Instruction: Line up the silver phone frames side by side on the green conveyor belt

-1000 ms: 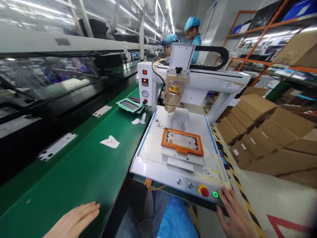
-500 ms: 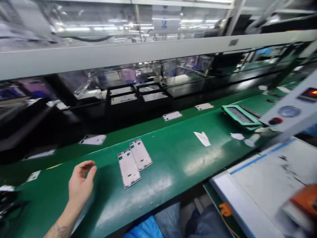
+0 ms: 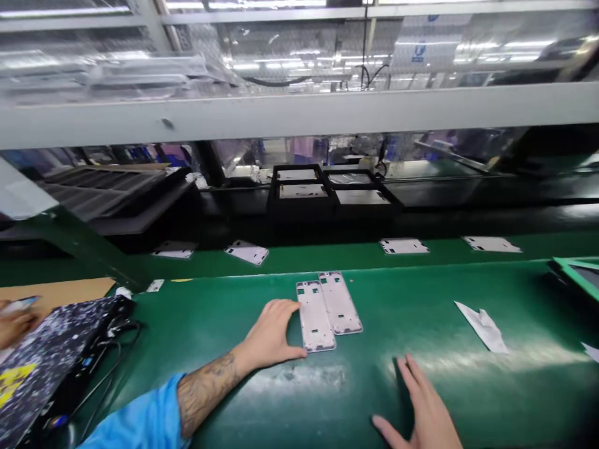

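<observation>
Head view: I had the left hand on the near side of the green table, thumb and fingers spread in a C at the left edge of a pale phone frame. Fingertips were at its upper left edge, thumb by its lower left corner; couldn't tell if they pressed on it. The frame lay flat mid-table, cutouts at its far end. A second phone frame lay just right of it and slightly farther off, long edges meeting or barely overlapping, couldn't tell which.

My right hand was bare and spread, thumb well apart from fingers, near the table's front, holding nothing. A white paper scrap lay beyond it to the right; a green-rimmed fixture was cut off at the right edge.

Four more plates lay along the back strip, two left, two right. Behind: two black trays side by side, pale plates inside. Far left: a co-worker's hand, a speckled black-and-white panel, dark cables.
</observation>
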The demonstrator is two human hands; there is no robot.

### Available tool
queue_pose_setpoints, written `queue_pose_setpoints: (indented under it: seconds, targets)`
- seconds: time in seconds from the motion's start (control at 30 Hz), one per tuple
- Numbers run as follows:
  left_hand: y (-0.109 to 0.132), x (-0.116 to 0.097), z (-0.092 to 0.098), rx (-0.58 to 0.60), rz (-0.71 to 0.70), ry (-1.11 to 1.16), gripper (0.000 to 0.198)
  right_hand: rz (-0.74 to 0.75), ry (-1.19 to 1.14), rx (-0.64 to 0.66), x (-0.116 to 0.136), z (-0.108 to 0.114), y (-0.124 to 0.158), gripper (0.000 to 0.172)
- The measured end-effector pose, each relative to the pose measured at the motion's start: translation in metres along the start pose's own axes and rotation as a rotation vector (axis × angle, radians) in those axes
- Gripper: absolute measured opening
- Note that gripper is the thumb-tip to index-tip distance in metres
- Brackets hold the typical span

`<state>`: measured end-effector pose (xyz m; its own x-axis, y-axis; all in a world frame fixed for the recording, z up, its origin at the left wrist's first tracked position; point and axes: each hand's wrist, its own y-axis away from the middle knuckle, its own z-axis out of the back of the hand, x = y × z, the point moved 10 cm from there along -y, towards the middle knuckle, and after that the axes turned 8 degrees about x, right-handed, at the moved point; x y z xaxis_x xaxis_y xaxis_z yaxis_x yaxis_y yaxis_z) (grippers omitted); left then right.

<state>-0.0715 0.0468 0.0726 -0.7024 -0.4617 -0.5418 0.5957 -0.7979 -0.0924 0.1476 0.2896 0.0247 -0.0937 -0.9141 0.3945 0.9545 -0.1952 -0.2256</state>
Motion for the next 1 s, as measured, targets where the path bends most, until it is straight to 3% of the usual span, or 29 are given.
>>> queue_pose_setpoints:
  seconds: [0.1,0.17,0.23,0.33,0.4,0.47,0.53,0.63,0.7,0.77,0.83,0.9,0.97,1.0]
  targets:
    - [-0.033,-0.007,0.0,0.064,-0.102,-0.067,0.099,-0.023,0.089,-0.066,-0.015,0.003,-0.059,0.102]
    - [-0.056,0.006,0.019,0.096,-0.113,-0.208,0.082,-0.056,0.1,-0.083,-0.032,0.004,-0.08,0.107]
    - [-0.078,0.035,0.056,0.095,-0.066,-0.355,0.074,-0.05,0.105,-0.074,-0.043,0.003,-0.087,0.105]
    - [-0.109,0.092,0.106,0.16,0.021,-0.514,0.094,-0.02,0.117,-0.077,-0.045,0.003,-0.083,0.1]
    - [-0.125,0.121,0.118,0.267,0.061,-0.61,0.094,-0.031,0.106,-0.089,-0.042,0.005,-0.08,0.099]
    - [-0.137,0.132,0.118,0.351,0.078,-0.694,0.081,-0.063,0.074,-0.089,-0.039,0.007,-0.079,0.097]
    - [-0.142,0.118,0.113,0.383,0.057,-0.764,0.068,-0.1,0.038,-0.076,-0.037,0.008,-0.078,0.093]
    - [-0.129,0.059,0.091,0.392,-0.081,-0.811,0.062,-0.144,-0.004,-0.056,-0.036,0.011,-0.076,0.09]
    - [-0.104,0.007,0.065,0.394,-0.244,-0.818,0.053,-0.156,-0.022,-0.043,-0.035,0.012,-0.076,0.09]
    - [-0.072,-0.044,0.035,0.373,-0.452,-0.818,0.028,-0.16,-0.033,-0.028,-0.035,0.012,-0.076,0.089]
    - [-0.044,-0.083,0.012,0.317,-0.632,-0.8,0.017,-0.143,-0.034,-0.026,-0.033,0.012,-0.077,0.087]
    - [-0.031,-0.099,0.0,0.256,-0.692,-0.755,0.024,-0.118,-0.023,-0.052,-0.032,0.014,-0.077,0.086]
    - [-0.03,-0.088,0.002,0.212,-0.613,-0.7,0.039,-0.106,-0.005,-0.077,-0.033,0.014,-0.078,0.086]
    - [-0.031,-0.073,0.008,0.189,-0.523,-0.665,0.048,-0.102,0.003,-0.085,-0.035,0.013,-0.078,0.087]
